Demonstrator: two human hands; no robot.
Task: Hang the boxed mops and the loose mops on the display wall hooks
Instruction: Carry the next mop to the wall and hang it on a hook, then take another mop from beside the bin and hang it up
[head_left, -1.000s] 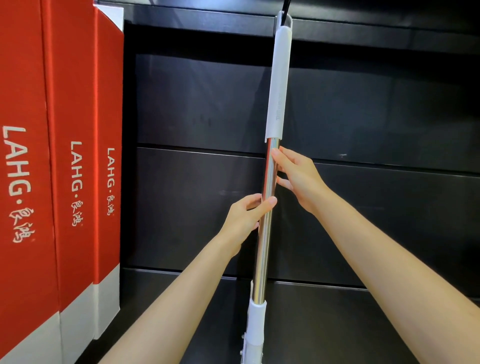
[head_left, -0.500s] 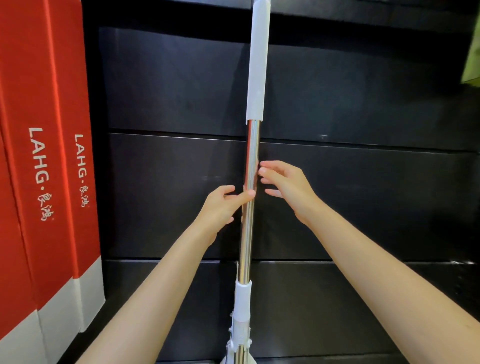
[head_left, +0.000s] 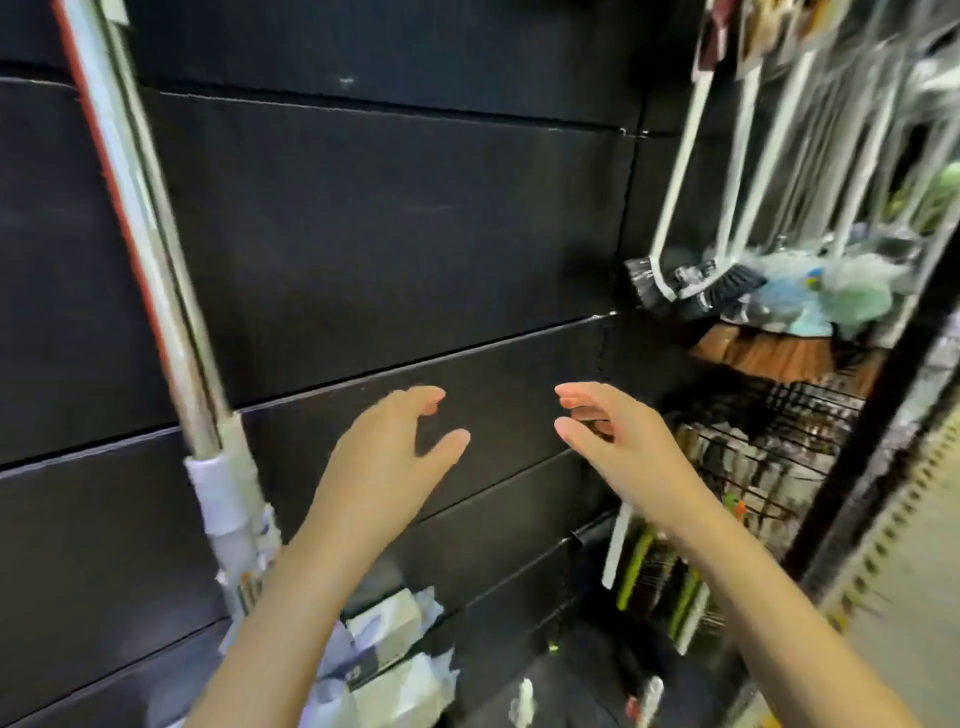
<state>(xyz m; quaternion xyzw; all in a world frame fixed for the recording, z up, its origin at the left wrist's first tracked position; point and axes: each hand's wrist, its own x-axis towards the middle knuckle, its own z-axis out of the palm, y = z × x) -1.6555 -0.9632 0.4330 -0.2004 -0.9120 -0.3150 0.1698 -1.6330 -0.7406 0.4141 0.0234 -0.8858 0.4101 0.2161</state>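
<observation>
Hovering in front of the black slatted display wall, both hands hold nothing: the left hand and the right hand face each other with fingers loosely spread and lightly bent, a clear gap between them, neither touching the wall. The loose mop with the polished steel pole and white plastic collar stands to the left of both hands, apart from them; its long axis runs near upright, leaning so the top passes out of the upper left corner, and whether it sits on a hook cannot be seen. The left hand is the nearer of the two to that pole. Its lower end runs down into crumpled white wrapping and packaging at the foot of the wall. A thin strip of red boxed mop shows just behind the pole at the left edge. To the right hang white-handled brushes and brooms, blurred, above a black wire basket of small goods. Judgement: this mop appears to be released, and the next item to hang lies outside the view, so its direction from the hands cannot be stated.
</observation>
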